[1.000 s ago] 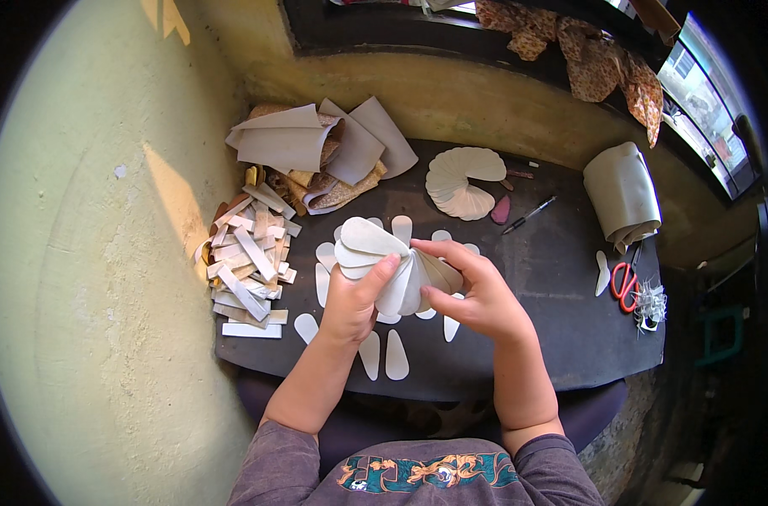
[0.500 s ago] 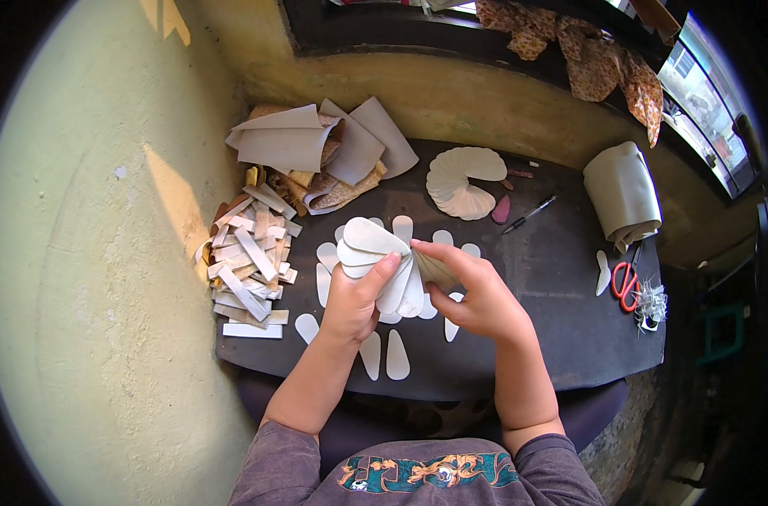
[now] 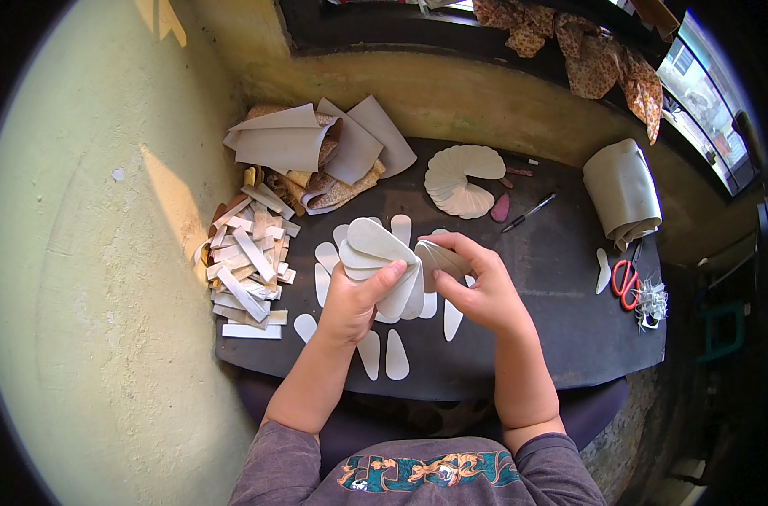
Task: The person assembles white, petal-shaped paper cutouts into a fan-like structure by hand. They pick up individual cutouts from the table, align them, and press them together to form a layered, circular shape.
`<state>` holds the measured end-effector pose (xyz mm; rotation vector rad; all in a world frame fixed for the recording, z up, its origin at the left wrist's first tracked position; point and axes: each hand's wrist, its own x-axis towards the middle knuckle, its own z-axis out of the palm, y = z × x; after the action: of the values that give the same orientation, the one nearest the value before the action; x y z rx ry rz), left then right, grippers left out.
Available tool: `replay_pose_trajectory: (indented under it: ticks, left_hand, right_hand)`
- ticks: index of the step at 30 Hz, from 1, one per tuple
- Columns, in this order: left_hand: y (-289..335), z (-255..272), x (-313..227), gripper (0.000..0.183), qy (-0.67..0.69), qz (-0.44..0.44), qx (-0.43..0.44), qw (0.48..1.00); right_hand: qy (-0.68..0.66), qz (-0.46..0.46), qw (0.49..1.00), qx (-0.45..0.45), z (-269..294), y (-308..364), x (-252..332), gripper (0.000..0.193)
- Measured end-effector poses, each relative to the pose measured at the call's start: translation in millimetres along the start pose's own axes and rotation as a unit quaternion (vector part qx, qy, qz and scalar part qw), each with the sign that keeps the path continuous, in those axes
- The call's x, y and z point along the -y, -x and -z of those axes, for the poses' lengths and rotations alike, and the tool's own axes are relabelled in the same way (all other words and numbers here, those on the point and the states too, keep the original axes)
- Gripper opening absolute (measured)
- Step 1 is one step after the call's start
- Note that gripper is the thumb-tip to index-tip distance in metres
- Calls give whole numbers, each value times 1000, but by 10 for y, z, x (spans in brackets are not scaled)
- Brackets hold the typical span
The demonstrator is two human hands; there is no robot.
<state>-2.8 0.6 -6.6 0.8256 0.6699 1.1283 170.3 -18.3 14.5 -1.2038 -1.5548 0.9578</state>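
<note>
Above the middle of the dark table, my left hand (image 3: 356, 302) is closed on a fan of off-white teardrop-shaped pieces (image 3: 379, 242), its thumb pressed across them. My right hand (image 3: 483, 287) pinches a smaller bunch of similar beige pieces (image 3: 447, 261) between thumb and fingers, close beside the fan's narrow ends. Beneath and around both hands, several single teardrop pieces (image 3: 397, 354) lie on the table, some partly hidden. Farther back, more such pieces form a curved, overlapping spread (image 3: 454, 190).
Cut strips (image 3: 251, 253) are heaped at the left by folded sheets (image 3: 283, 143). Behind my right hand lie a pen (image 3: 529, 212) and a dark pink piece (image 3: 500, 207). Red-handled scissors (image 3: 625, 284), tangled white scraps (image 3: 651, 299) and a rolled sheet (image 3: 622, 192) occupy the right side.
My right hand has drawn slightly right, with a small bunch of pieces now apart from the fan. The fan in my left hand shows fewer pieces at its lower right.
</note>
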Motion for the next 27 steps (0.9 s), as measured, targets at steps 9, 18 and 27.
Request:
replay_pose_trajectory:
  ticks: [9,18,27]
  left_hand:
    - [-13,74,-53,35,-17,23,4,1000]
    - [-15,68,-52,35,-25,22,6,999]
    - [1,70,-68,31,-64,0,13,998]
  right_hand:
    - [-20,-29,998,42,13,14,60,27]
    - [-29,-20,998,51,22,17,51,27]
    - [-102,-70,990,75,43,14,55,28]
